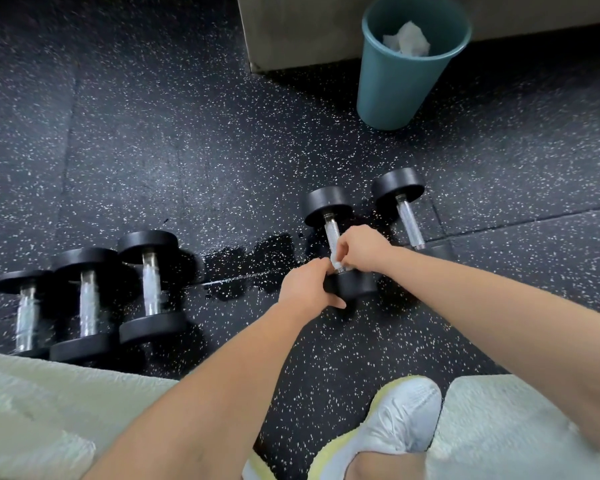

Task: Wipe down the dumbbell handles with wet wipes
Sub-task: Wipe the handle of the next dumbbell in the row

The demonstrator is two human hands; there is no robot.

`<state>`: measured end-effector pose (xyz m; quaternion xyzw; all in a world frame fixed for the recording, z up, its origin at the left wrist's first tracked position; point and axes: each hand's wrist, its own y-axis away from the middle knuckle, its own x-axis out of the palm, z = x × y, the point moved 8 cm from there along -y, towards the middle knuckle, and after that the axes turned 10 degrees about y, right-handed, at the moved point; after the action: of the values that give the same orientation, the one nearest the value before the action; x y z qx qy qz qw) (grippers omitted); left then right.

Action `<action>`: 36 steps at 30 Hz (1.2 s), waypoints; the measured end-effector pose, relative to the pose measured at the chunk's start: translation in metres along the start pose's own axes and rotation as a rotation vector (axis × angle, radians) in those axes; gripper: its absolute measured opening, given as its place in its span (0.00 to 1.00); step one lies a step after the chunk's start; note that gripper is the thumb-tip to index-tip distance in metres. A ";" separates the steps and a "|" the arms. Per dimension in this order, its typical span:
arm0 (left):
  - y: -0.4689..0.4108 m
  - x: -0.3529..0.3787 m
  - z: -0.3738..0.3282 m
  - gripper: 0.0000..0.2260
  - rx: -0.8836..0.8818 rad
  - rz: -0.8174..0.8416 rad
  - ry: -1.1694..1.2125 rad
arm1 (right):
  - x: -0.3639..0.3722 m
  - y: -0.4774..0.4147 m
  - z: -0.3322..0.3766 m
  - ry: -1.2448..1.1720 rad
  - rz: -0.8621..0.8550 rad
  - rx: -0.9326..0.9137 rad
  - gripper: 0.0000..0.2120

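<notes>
A black dumbbell [326, 204] with a knurled steel handle lies on the speckled floor at centre right. My right hand [362, 247] grips a white wet wipe [335, 263] wrapped on the near part of that handle. My left hand [307, 287] holds the dumbbell's near weight head [355, 287], thumb under it. A second dumbbell [400, 188] lies just to the right, untouched. Three more dumbbells [149, 282] lie side by side at the left.
A teal bin [395, 84] holding crumpled white wipes stands at the back, beside a grey block [298, 29]. A wet patch [250, 268] darkens the floor left of my hands. My shoe [395, 420] and pale shorts fill the bottom edge.
</notes>
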<state>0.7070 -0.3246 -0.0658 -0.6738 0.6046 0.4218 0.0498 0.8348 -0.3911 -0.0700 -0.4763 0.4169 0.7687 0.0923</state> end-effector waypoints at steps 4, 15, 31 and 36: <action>0.002 -0.002 0.003 0.25 -0.014 0.033 0.002 | -0.013 0.001 0.012 0.076 0.086 -0.084 0.11; 0.000 -0.007 -0.001 0.27 0.058 0.084 -0.061 | 0.004 0.003 0.007 0.083 -0.006 -0.032 0.16; -0.012 -0.004 0.004 0.25 0.021 0.118 0.006 | -0.008 0.000 0.010 0.042 -0.313 0.064 0.10; -0.013 -0.001 0.007 0.28 0.032 0.126 0.006 | -0.032 -0.010 0.007 0.032 -0.390 0.063 0.10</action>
<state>0.7142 -0.3161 -0.0756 -0.6349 0.6527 0.4122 0.0320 0.8526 -0.3717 -0.0482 -0.5569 0.3421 0.7152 0.2475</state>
